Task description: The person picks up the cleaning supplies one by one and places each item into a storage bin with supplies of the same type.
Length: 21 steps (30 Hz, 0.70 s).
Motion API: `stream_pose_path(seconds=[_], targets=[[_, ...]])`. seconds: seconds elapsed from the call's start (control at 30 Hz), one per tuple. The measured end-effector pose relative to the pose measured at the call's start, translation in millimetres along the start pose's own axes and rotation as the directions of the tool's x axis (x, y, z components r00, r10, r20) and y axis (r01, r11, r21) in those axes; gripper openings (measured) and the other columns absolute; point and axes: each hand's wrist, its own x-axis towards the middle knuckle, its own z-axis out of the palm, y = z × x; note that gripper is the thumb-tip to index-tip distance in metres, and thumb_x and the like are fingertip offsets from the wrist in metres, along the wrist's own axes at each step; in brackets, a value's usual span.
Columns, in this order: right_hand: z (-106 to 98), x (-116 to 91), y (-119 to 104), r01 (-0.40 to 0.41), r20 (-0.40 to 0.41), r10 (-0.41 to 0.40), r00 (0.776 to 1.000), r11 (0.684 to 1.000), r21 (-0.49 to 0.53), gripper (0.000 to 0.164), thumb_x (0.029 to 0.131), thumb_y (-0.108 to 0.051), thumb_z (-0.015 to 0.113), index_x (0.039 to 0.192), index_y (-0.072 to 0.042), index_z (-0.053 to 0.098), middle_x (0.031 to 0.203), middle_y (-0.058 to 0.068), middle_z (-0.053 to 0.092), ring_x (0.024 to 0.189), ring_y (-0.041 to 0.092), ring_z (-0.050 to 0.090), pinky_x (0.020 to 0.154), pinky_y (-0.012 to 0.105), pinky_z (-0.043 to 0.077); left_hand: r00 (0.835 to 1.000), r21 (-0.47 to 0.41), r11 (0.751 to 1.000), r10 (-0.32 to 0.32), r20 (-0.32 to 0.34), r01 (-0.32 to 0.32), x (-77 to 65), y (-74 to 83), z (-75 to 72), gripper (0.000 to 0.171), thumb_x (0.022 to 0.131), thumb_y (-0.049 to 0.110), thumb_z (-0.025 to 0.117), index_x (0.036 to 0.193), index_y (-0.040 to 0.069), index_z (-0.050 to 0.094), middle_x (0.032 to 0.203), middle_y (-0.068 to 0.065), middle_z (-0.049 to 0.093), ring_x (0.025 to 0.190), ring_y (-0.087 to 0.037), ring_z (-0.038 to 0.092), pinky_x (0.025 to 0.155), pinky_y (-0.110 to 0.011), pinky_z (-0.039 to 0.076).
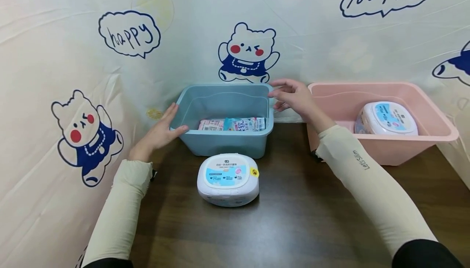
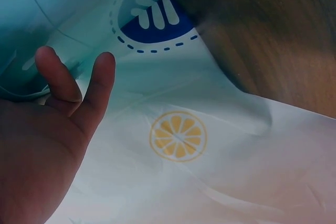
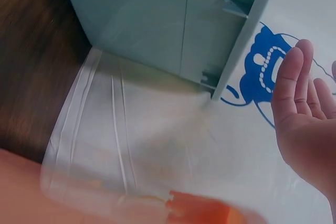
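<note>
A blue plastic bin (image 1: 229, 143) stands against the cloth backdrop, with a pink-and-white packet (image 1: 211, 125) and a blue-and-white packet (image 1: 245, 124) lying inside. At its left end is my left hand (image 1: 158, 132), fingers extended along the outside and thumb by the front left rim. The left wrist view shows two fingertips (image 2: 105, 64) beside the bin wall. My right hand (image 1: 293, 98) is beside the back right rim with loosely bent fingers, holding nothing; the right wrist view shows it apart from the bin. In front sits a closed white lidded tub (image 1: 228, 182) with a blue label.
To the right stands a pink bin (image 1: 391, 151) holding another white lidded tub (image 1: 389, 118); my right forearm crosses its front left corner. Everything rests on a dark wooden table (image 1: 290, 215). A printed cloth (image 1: 191, 27) rises behind and on the left.
</note>
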Motion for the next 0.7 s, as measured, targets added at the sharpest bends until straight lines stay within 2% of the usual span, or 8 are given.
stream_pose_path(seconds=[0.13,0.3,0.7], targets=[[-10.1,-8.1,1.6,0.023,-0.003,-0.023,1.0,1.0,0.003,0.038,0.1,-0.022,0.066,0.136,-0.01,0.061,0.118,0.016,0.069,0.08,0.029,0.072,0.078,0.041,0.059,1.0,0.001,1.0,0.001,0.0,-0.001,-0.5,0.6,-0.2,0.095,0.097,0.059,0.056,0.164,0.023,-0.001,0.169,-0.001,-0.007,0.152,-0.04,0.004,0.112,-0.07,0.012],[-19.9,-19.8,0.9,0.019,0.006,-0.019,1.0,0.999,-0.037,0.037,0.102,-0.019,0.063,0.138,-0.009,0.058,0.121,0.019,0.067,0.08,0.025,0.072,0.076,0.037,0.059,1.0,-0.001,1.0,-0.024,0.011,0.024,-2.7,2.7,-0.9,0.096,0.097,0.061,0.056,0.163,0.025,-0.003,0.169,0.004,-0.01,0.152,-0.04,0.003,0.111,-0.072,0.011],[-45.6,-51.3,-0.9,0.078,0.034,-0.073,0.997,0.985,-0.153,0.04,0.103,-0.013,0.058,0.142,-0.005,0.054,0.121,0.018,0.066,0.084,0.029,0.071,0.075,0.033,0.059,0.998,0.02,0.998,-0.052,0.017,0.052,-2.8,6.7,-0.2,0.099,0.094,0.068,0.053,0.163,0.027,-0.005,0.168,0.006,-0.013,0.152,-0.042,0.002,0.108,-0.076,0.012]])
